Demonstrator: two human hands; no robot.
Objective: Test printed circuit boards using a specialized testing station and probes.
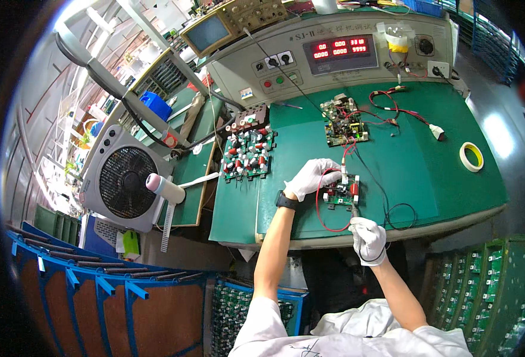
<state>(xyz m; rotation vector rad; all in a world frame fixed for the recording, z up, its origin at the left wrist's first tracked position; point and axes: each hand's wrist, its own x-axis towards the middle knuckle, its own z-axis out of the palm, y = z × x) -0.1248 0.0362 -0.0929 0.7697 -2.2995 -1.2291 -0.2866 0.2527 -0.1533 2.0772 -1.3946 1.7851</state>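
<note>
My left hand (314,177), in a white glove, is closed with its fingertips at a white connector (344,171) on the upper edge of a small green circuit board (334,200). The board lies near the bench's front edge and carries red and black parts. My right hand (369,241), also gloved, is pinched around a slim dark test probe (355,212). The probe's tip points at the board's lower right corner; whether it touches cannot be made out. A red lead (317,208) loops from the left fingers down towards the right hand.
Behind lies a larger populated board (344,122) with wires. Several similar boards (247,154) sit at left. A tape roll (471,156) and white plug (436,132) lie at right. Further off are a test console (310,56), oscilloscope (215,33), fan (125,178) and bottle (167,189).
</note>
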